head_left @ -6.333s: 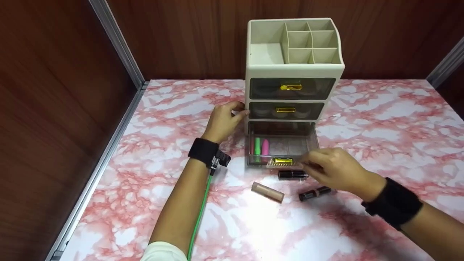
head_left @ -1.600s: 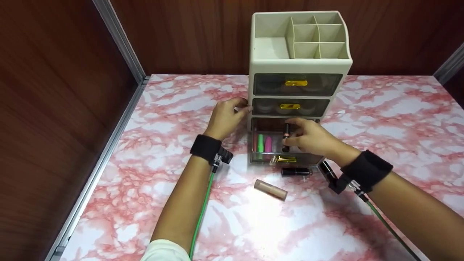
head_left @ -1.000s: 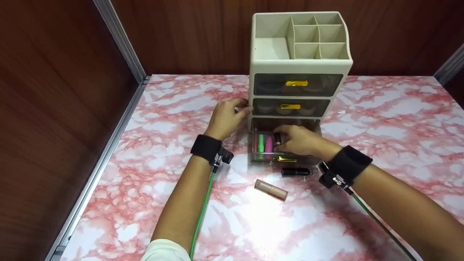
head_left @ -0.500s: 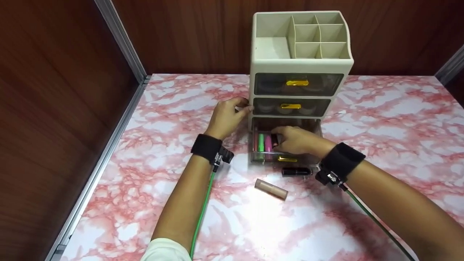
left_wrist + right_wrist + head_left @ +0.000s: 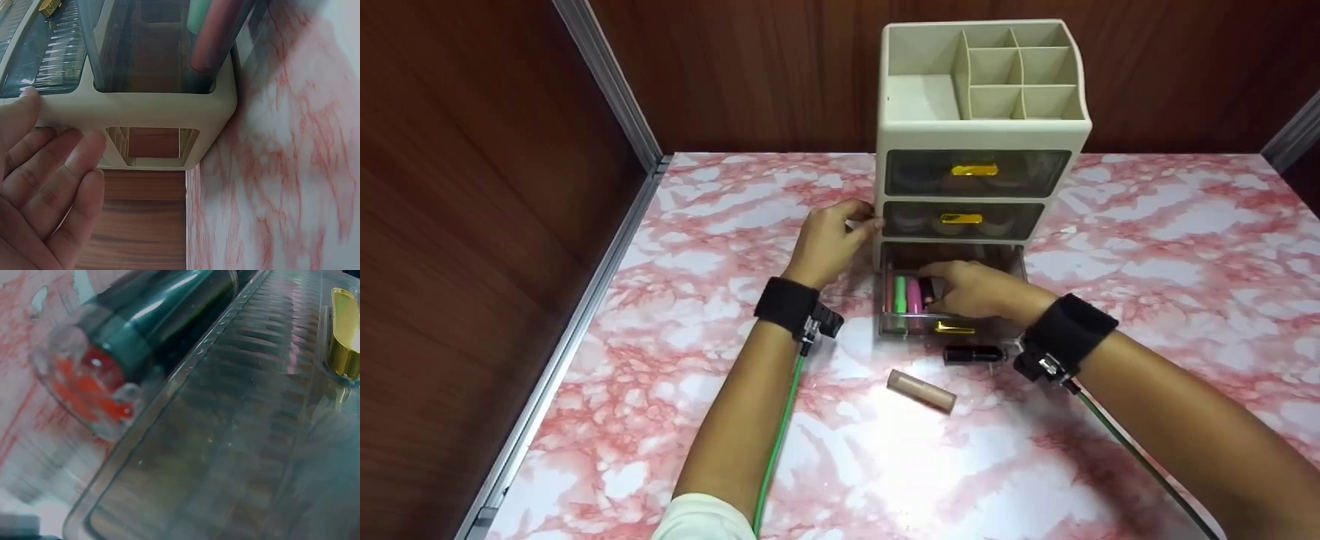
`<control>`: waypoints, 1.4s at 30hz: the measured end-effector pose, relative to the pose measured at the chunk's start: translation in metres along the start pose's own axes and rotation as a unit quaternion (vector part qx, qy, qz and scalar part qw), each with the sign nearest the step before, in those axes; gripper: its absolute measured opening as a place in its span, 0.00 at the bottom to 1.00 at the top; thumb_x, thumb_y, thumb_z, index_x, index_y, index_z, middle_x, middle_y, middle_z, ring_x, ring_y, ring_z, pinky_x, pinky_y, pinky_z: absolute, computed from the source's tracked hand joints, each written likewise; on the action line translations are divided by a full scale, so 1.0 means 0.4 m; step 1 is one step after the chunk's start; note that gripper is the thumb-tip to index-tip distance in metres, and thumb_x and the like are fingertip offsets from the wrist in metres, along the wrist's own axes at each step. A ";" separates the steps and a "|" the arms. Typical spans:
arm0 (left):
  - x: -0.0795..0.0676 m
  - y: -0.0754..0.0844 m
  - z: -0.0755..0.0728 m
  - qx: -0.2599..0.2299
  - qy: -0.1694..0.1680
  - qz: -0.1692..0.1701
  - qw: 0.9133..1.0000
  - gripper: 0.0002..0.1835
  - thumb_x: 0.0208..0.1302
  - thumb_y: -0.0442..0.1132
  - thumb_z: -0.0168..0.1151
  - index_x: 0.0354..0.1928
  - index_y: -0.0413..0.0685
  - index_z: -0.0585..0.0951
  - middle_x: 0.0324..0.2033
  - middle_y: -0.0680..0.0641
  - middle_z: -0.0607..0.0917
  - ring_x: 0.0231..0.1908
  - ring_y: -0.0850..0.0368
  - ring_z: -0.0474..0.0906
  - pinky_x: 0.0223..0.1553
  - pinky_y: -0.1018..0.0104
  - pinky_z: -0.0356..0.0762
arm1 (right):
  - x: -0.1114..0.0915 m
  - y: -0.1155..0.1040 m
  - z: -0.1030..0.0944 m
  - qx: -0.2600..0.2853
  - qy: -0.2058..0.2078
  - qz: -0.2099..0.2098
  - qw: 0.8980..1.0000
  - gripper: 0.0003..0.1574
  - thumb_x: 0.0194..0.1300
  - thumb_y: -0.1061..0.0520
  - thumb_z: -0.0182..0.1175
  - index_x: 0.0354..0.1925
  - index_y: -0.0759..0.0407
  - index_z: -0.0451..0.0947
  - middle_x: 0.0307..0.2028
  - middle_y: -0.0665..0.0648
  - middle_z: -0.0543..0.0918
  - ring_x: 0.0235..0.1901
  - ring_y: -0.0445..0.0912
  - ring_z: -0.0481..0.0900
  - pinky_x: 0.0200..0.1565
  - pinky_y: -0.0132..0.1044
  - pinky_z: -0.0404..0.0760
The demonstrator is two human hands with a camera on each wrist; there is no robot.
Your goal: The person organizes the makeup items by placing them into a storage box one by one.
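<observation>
In the head view, my right hand [image 5: 979,289] reaches into the pulled-out bottom drawer [image 5: 889,327] of a cream cosmetics organizer [image 5: 982,136]. Thumb and fingers pinch a dark lipstick tube [image 5: 928,289], which lies beside a pink tube [image 5: 914,295]; the hand covers part of it. A green tube [image 5: 900,294] sits left of the pink one. My left hand [image 5: 826,241] touches the organizer's left side. In the left wrist view its thumb is at the front edge and its fingers lie along the side wall.
A black lipstick with a clear end [image 5: 973,355] lies on the marbled table [image 5: 720,360] just before the drawer. Nearer is a beige tube [image 5: 922,391]. The two upper drawers are closed; compartments top the organizer. A green cable [image 5: 771,457] trails along my left forearm.
The right hand has gone from the drawer's front to inside it, lowering the dark lipstick and shifting it left beside the pink tube. The left hand has stayed at the organizer's side.
</observation>
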State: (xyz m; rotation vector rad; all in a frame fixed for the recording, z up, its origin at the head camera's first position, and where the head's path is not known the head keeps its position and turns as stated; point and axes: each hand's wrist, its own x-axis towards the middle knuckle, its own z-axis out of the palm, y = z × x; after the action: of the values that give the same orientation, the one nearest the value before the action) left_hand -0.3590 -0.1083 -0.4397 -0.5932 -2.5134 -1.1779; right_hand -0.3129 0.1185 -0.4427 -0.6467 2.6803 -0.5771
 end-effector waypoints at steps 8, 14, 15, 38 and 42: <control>0.000 -0.002 -0.001 -0.001 0.004 0.007 1.000 0.13 0.56 0.53 0.59 0.37 0.54 0.81 0.31 0.60 0.81 0.29 0.62 0.77 0.32 0.73 0.72 | 0.002 0.003 0.005 0.004 -0.001 0.019 1.000 0.37 0.56 0.47 0.59 0.61 0.55 0.61 0.33 0.55 0.77 0.36 0.50 0.74 0.43 0.46 0.71; 0.000 -0.002 -0.002 0.001 0.000 0.008 1.000 0.14 0.56 0.54 0.59 0.37 0.55 0.81 0.31 0.61 0.81 0.28 0.67 0.76 0.32 0.73 0.72 | 0.003 0.005 0.009 0.010 0.005 0.014 1.000 0.37 0.56 0.45 0.58 0.61 0.56 0.61 0.35 0.57 0.76 0.38 0.52 0.73 0.46 0.48 0.69; 0.000 -0.003 -0.002 0.002 0.000 0.010 1.000 0.14 0.56 0.54 0.58 0.37 0.55 0.81 0.31 0.61 0.81 0.28 0.67 0.76 0.32 0.73 0.72 | 0.002 0.005 0.009 0.013 0.006 0.014 1.000 0.37 0.56 0.45 0.59 0.61 0.56 0.61 0.35 0.57 0.77 0.39 0.52 0.73 0.46 0.48 0.69; 0.000 -0.005 0.001 0.001 0.006 0.023 1.000 0.13 0.57 0.53 0.58 0.37 0.54 0.81 0.31 0.60 0.81 0.28 0.69 0.75 0.33 0.73 0.72 | 0.001 0.011 0.012 0.035 0.025 -0.010 0.999 0.34 0.54 0.45 0.61 0.56 0.59 0.67 0.38 0.56 0.80 0.40 0.49 0.75 0.46 0.47 0.70; 0.000 -0.006 0.001 -0.003 0.002 0.018 1.000 0.13 0.56 0.53 0.58 0.37 0.55 0.81 0.31 0.60 0.81 0.29 0.69 0.75 0.34 0.71 0.73 | 0.000 0.010 0.011 0.031 0.026 -0.010 0.999 0.34 0.54 0.45 0.61 0.56 0.59 0.67 0.36 0.55 0.79 0.39 0.49 0.75 0.44 0.48 0.71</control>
State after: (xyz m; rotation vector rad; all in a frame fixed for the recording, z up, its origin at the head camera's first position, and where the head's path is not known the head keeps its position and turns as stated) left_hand -0.3600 -0.1095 -0.4414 -0.6327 -2.4859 -1.1728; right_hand -0.3124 0.1205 -0.4484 -0.6503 2.6946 -0.6882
